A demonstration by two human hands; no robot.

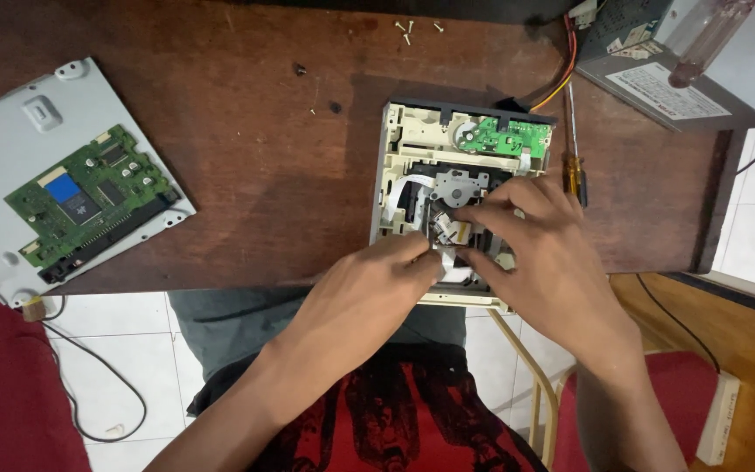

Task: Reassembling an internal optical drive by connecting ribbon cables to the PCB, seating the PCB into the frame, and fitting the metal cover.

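An opened optical disc drive (392,166) lies on the dark wooden table (255,157), its cream plastic frame and inner mechanism exposed, with a small green circuit board (507,136) near its far edge. My left hand (362,293) pinches a small part at the drive's near middle, by a white ribbon cable (405,185). My right hand (542,253) rests over the drive's near right side, its fingers reaching into the mechanism beside the left fingertips. What sits under the fingers is hidden.
A grey metal cover plate (10,131) with a green circuit board (89,201) on it lies at the left. A screwdriver (573,144) lies right of the drive. Loose screws (408,33) sit at the far edge. A grey power supply box (683,61) stands at the far right.
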